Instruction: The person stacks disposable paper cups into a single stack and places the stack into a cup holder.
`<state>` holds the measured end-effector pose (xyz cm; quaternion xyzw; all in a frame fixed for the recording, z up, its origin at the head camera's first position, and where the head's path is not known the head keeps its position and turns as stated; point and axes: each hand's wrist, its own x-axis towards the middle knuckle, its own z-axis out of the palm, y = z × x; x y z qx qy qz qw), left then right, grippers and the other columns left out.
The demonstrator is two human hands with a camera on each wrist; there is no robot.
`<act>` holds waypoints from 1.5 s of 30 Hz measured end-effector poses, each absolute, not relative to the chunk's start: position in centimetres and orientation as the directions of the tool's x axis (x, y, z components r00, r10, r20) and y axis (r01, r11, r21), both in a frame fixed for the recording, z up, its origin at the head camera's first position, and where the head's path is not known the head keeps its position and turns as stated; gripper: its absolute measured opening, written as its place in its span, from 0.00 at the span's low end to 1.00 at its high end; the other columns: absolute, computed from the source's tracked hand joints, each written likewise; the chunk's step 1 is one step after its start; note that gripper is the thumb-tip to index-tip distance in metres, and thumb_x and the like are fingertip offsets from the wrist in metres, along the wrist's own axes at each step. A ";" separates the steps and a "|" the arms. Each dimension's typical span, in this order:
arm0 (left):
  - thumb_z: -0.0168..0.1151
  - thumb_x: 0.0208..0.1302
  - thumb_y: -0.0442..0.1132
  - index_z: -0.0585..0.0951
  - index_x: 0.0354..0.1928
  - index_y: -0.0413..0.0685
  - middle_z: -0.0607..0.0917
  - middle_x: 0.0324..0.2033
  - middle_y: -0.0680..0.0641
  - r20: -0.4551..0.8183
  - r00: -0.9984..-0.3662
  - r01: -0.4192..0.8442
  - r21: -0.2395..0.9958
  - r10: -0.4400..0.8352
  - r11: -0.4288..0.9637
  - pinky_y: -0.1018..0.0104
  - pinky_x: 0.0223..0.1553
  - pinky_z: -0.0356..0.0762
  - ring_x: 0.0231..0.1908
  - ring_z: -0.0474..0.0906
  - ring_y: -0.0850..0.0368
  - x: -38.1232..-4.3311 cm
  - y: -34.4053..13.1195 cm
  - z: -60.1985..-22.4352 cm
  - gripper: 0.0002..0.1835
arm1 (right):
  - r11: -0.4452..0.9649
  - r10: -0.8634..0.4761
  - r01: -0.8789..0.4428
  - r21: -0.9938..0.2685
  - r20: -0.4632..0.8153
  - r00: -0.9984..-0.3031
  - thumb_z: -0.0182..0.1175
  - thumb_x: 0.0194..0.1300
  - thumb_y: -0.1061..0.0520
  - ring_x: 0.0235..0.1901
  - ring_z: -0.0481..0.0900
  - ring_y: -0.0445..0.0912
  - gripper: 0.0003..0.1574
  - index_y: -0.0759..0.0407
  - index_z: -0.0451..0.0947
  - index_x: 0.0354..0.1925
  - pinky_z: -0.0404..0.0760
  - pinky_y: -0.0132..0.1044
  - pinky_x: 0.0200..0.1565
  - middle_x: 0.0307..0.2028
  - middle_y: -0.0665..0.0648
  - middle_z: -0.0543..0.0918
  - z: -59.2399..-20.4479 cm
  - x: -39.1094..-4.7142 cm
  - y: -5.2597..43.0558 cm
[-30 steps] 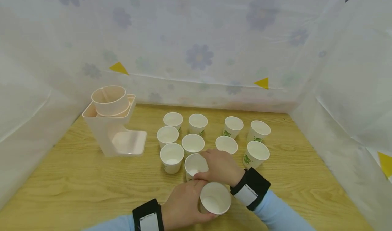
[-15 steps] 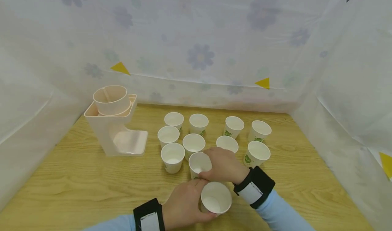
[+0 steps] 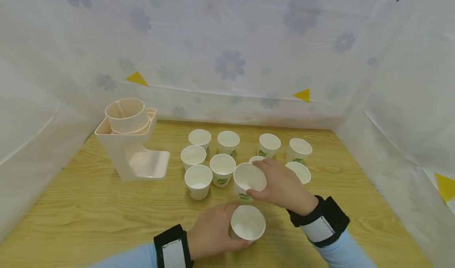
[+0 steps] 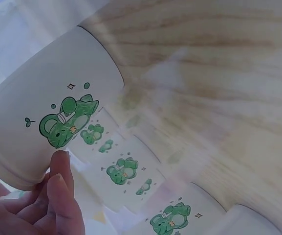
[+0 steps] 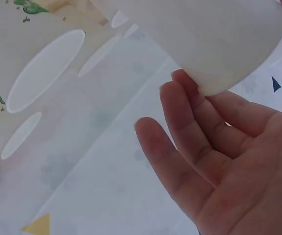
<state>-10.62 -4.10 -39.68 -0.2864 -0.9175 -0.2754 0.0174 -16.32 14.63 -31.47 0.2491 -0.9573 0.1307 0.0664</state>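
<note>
At the front of the table, my left hand (image 3: 211,232) curls round a white paper cup (image 3: 248,222), thumb on its near side. In the left wrist view this upright cup (image 4: 57,83) shows a green bear print, with my left fingertips below the print. Farther forward, my right hand (image 3: 284,185) grips a second paper cup (image 3: 250,177) near its rim, thumb in front. The right wrist view shows that cup's plain side (image 5: 219,44) against my right fingers (image 5: 180,107). Part of another cup (image 3: 256,158) is hidden behind my right hand.
Several paper cups stand to the left of the right hand, among them a near one (image 3: 198,183). More stand behind and to the right (image 3: 298,171). A beige dispenser-shaped stand (image 3: 131,149) is at the left. A flower-patterned sheet (image 3: 231,62) walls off the table (image 3: 106,220).
My right hand has moved to the right with its cup, away from my left hand and out of the left group of cups. The left hand keeps its cup almost in place.
</note>
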 end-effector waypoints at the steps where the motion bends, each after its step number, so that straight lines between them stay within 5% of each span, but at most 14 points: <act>1: 0.66 0.43 0.63 0.77 0.52 0.48 0.85 0.43 0.51 0.175 -0.839 0.525 0.505 0.515 0.685 0.64 0.39 0.80 0.40 0.79 0.61 -10.8 -4.1 -39.7 0.36 | 0.840 -0.460 -0.498 -0.215 0.204 -0.864 0.69 0.43 0.41 0.44 0.79 0.54 0.42 0.65 0.77 0.52 0.81 0.50 0.39 0.47 0.62 0.82 -31.2 -16.3 14.9; 10: 0.67 0.44 0.61 0.76 0.53 0.46 0.85 0.43 0.50 0.068 -0.870 0.426 0.604 0.489 0.673 0.64 0.40 0.80 0.40 0.79 0.61 -12.5 -4.2 -39.7 0.36 | 0.838 -0.441 -0.495 -0.229 0.250 -0.862 0.68 0.45 0.42 0.43 0.79 0.54 0.40 0.65 0.77 0.51 0.81 0.51 0.37 0.47 0.64 0.83 -29.0 -15.3 16.2; 22: 0.68 0.43 0.59 0.77 0.52 0.48 0.85 0.43 0.51 0.049 -0.880 0.407 0.587 0.472 0.699 0.63 0.38 0.80 0.41 0.79 0.61 -13.5 -3.9 -39.4 0.35 | 0.766 -0.529 -0.588 -0.262 0.263 -0.807 0.70 0.44 0.42 0.37 0.77 0.44 0.39 0.63 0.78 0.52 0.78 0.40 0.35 0.42 0.56 0.83 -28.1 -14.0 16.7; 45: 0.69 0.42 0.59 0.75 0.54 0.48 0.85 0.43 0.50 0.055 -0.903 0.380 0.568 0.427 0.731 0.61 0.37 0.80 0.41 0.80 0.57 -15.4 -2.6 -39.1 0.37 | 0.772 -0.552 -0.602 -0.204 0.255 -0.794 0.69 0.44 0.43 0.34 0.77 0.48 0.37 0.65 0.79 0.48 0.77 0.41 0.33 0.37 0.57 0.84 -29.7 -15.4 17.0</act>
